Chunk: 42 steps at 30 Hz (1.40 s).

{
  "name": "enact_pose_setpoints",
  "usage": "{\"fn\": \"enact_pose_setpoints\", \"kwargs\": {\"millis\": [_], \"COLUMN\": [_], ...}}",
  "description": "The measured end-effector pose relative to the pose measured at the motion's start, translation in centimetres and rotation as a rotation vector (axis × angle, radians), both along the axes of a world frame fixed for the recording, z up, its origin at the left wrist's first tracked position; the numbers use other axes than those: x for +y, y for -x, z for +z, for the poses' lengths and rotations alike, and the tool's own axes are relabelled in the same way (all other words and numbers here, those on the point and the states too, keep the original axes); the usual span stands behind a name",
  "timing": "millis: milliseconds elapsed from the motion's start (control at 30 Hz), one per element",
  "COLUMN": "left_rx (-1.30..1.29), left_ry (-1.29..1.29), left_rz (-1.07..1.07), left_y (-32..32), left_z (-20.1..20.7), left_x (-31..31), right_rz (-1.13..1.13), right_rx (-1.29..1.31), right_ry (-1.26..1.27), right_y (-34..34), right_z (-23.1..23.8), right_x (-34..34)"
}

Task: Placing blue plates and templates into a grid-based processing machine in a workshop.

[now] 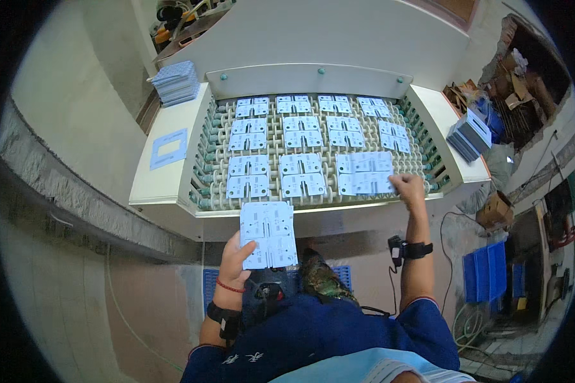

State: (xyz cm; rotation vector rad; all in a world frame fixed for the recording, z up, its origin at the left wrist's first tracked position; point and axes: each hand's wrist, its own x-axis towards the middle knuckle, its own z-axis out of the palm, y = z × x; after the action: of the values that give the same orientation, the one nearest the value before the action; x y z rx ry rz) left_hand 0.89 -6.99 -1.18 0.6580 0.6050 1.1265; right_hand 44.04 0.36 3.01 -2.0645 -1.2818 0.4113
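My left hand (236, 260) grips a small stack of pale blue-white circuit boards (268, 233) at its lower left edge, thumb on top, in front of the machine. At the near right of the roller conveyor (271, 159), my right hand (407, 186) pinches the right edge of a single circuit board (374, 171). That board partly overlaps another board (344, 175) lying on the rollers; whether they touch I cannot tell. Several more circuit boards (302, 133) lie flat on the conveyor in rough rows. Each has slots and dark holes.
A tall stack of boards (176, 83) stands on the left ledge, behind a flat frame-shaped piece (169, 148). Another stack (469, 135) sits on the right ledge (437, 115). Blue crates (485, 271), a cardboard box (494, 210) and cables are on the floor at right.
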Motion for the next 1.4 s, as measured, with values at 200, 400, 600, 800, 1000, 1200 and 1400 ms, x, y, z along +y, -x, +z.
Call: {"fn": "enact_pose_setpoints", "kwargs": {"millis": [200,400,600,800,1000,1200,1400], "left_rx": [-0.380,-0.317,-0.178,-0.136,-0.074,-0.042,-0.036], "left_ry": [-0.025,-0.045,-0.024,-0.033,-0.019,-0.023,0.000], "left_rz": [-0.105,-0.076,-0.021,0.015,0.046,0.063,0.056], "left_y": [1.1,1.8,1.7,2.0,2.8,2.6,2.2], "left_z": [0.8,-0.4,-0.3,-0.2,-1.1,-1.4,-1.8], "left_x": [-0.9,-1.6,-1.6,-2.3,-3.6,-3.6,-3.5], "right_rz": [-0.220,-0.159,0.353,0.602,0.654,0.619,0.636], "right_rx": [-0.283,0.513,1.013,1.018,1.027,1.001,0.828], "right_ry": [-0.123,-0.247,-0.101,0.195,0.237,0.255,0.282], "right_y": [-7.9,-7.0,9.2,20.1,22.1,21.8,21.2], "right_z": [1.1,1.3,0.1,-1.5,-2.7,-2.8,-2.3], "right_x": [-2.2,-6.6,-7.8,-7.7,-8.3,-8.5,-8.6]}}
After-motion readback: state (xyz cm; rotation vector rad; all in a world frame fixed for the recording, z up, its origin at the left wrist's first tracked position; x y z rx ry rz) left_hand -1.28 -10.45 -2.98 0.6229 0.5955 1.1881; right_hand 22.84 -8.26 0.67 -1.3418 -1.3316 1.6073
